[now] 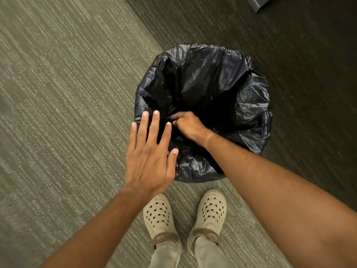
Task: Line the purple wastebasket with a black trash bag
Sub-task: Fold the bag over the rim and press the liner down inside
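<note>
A black trash bag is spread over a round wastebasket on the carpet, folded down over the whole rim, so none of the purple basket shows. My right hand reaches down inside the bag near its left inner wall, fingers pinched on the black plastic. My left hand hovers flat above the basket's near left edge, fingers spread, holding nothing.
Grey striped carpet covers the floor to the left, and darker carpet lies behind and right of the basket. My two feet in cream clogs stand just in front of it. A grey object's corner shows at the top right.
</note>
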Demonstrator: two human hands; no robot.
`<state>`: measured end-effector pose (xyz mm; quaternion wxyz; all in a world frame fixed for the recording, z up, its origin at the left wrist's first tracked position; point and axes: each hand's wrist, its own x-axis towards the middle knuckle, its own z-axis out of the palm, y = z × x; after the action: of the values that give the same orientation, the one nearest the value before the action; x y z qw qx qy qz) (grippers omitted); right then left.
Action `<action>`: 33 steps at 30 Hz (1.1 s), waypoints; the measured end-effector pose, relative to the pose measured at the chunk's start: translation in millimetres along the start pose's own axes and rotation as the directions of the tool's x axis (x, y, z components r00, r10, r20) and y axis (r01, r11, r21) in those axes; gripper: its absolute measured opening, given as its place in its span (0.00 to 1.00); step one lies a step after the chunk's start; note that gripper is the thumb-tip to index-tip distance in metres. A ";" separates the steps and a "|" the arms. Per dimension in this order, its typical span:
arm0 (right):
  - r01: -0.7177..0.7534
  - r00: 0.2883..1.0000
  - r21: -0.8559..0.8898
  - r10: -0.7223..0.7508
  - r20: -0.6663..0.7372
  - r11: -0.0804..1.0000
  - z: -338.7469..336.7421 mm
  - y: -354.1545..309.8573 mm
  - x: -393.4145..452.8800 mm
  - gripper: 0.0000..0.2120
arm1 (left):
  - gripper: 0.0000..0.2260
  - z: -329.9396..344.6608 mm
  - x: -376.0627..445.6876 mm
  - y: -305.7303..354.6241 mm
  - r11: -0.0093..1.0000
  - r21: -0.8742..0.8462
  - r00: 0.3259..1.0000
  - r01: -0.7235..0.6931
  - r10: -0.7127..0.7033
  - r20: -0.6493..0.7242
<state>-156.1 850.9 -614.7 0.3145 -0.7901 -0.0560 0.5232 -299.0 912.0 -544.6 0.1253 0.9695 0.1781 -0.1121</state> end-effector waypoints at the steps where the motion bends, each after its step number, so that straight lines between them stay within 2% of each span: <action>1: -0.023 0.994 -0.039 0.019 -0.109 0.999 -5.7 0.5 4.5 0.18 | 0.27 -1.3 0.9 0.2 0.999 0.026 0.999 -0.032 0.032 -0.003; 2: -0.031 0.990 -0.155 0.008 -0.144 0.987 -10.2 0.7 5.8 0.21 | 0.27 -2.9 2.5 2.1 0.996 0.042 0.997 -0.075 0.075 -0.012; 3: -0.016 0.994 -0.361 -0.024 -0.107 0.932 -14.1 0.8 5.1 0.23 | 0.27 -4.5 5.5 5.4 0.990 0.054 0.991 -0.129 0.130 -0.022; 4: 0.027 0.998 -0.590 -0.057 -0.032 0.807 -17.5 2.1 4.2 0.24 | 0.26 -5.9 9.6 9.0 0.980 0.070 0.982 -0.185 0.187 -0.024; 6: 0.082 0.996 -0.898 -0.065 0.059 0.433 -23.7 11.9 0.2 0.31 | 0.27 -7.8 19.8 14.9 0.958 0.134 0.967 -0.253 0.252 0.027; 8: 0.035 0.999 -0.990 -0.013 0.034 0.139 -39.5 25.1 -2.3 0.37 | 0.28 -10.1 33.2 15.4 0.941 0.239 0.969 -0.241 0.219 0.113; 10: 0.021 0.999 -0.999 0.050 0.019 -0.026 -60.5 35.5 -6.1 0.39 | 0.30 -13.3 44.5 11.3 0.924 0.329 0.973 -0.194 0.139 0.184; 11: 0.025 0.998 -0.998 0.058 0.022 -0.062 -69.9 39.4 -7.2 0.39 | 0.30 -13.8 48.6 8.4 0.919 0.352 0.973 -0.175 0.107 0.205; 12: 0.041 0.998 -0.997 0.054 0.038 -0.067 -76.7 40.5 -8.9 0.38 | 0.31 -14.7 51.5 5.8 0.917 0.364 0.971 -0.164 0.085 0.223; 14: 0.062 0.998 -0.996 -0.013 0.062 0.061 -80.2 36.9 -16.0 0.36 | 0.31 -20.4 55.5 3.9 0.914 0.369 0.969 -0.168 0.084 0.233; 15: 0.076 0.991 -0.986 -0.122 0.058 0.147 -78.4 32.6 -21.6 0.34 | 0.30 -23.5 57.8 4.6 0.917 0.353 0.970 -0.188 0.117 0.212; 17: 0.168 0.925 -0.956 -0.373 0.069 0.240 -76.3 19.2 -29.3 0.27 | 0.27 -27.3 67.2 9.9 0.926 0.255 0.953 -0.279 0.235 0.189; 18: 0.249 0.899 -0.923 -0.425 0.107 0.294 -78.5 12.1 -28.8 0.25 | 0.24 -26.5 74.9 13.4 0.928 0.156 0.929 -0.337 0.301 0.216; 19: 0.324 0.898 -0.845 -0.419 0.133 0.425 -82.7 5.1 -26.2 0.25 | 0.21 -23.7 83.9 17.9 0.934 0.020 0.907 -0.356 0.340 0.249; 20: 0.334 0.930 -0.725 -0.338 0.148 0.602 -87.9 -1.8 -22.0 0.25 | 0.19 -20.8 94.3 22.9 0.942 -0.124 0.893 -0.312 0.335 0.300; 21: 0.270 0.963 -0.592 -0.221 0.154 0.760 -92.6 -6.9 -15.0 0.26 | 0.18 -17.6 105.5 26.5 0.944 -0.237 0.881 -0.228 0.304 0.362; 22: 0.179 0.983 -0.464 -0.136 0.124 0.868 -98.1 -10.8 -6.3 0.27 | 0.19 -12.1 116.7 28.5 0.946 -0.299 0.876 -0.130 0.250 0.412; 24: 0.059 0.996 -0.273 -0.077 -0.054 0.960 -106.0 -12.4 11.0 0.28 | 0.23 1.7 138.5 25.9 0.954 -0.296 0.904 0.045 0.086 0.418; 25: 0.043 0.990 -0.243 -0.075 -0.124 0.969 -108.2 -11.0 17.2 0.28 | 0.25 6.9 146.0 22.8 0.959 -0.268 0.917 0.095 0.020 0.399; 26: 0.043 0.984 -0.286 -0.090 -0.154 0.957 -108.7 -10.1 19.8 0.28 | 0.26 10.0 150.0 19.7 0.966 -0.232 0.921 0.118 -0.019 0.388; 27: 0.063 0.981 -0.372 -0.126 -0.147 0.926 -108.0 -8.8 19.4 0.28 | 0.27 12.0 150.6 17.6 0.975 -0.192 0.921 0.109 -0.027 0.388; 29: 0.153 0.973 -0.586 -0.226 -0.053 0.795 -102.0 -4.1 12.2 0.28 | 0.27 12.7 143.3 16.7 0.995 -0.103 0.919 0.010 0.031 0.393; 31: 0.232 0.970 -0.786 -0.200 0.140 0.574 -88.8 9.9 0.2 0.31 | 0.28 14.1 128.8 19.3 0.983 0.063 0.866 -0.169 0.118 0.486; 33: 0.266 0.962 -0.934 0.000 0.274 0.240 -78.4 29.3 -10.2 0.36 | 0.31 16.5 115.5 19.1 0.894 0.287 0.756 -0.345 0.083 0.649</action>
<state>-100.1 789.0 -602.9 -0.1985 -0.7466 -0.4647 0.4328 -189.4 926.7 -586.5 -0.0063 0.8966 -0.0138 -0.4425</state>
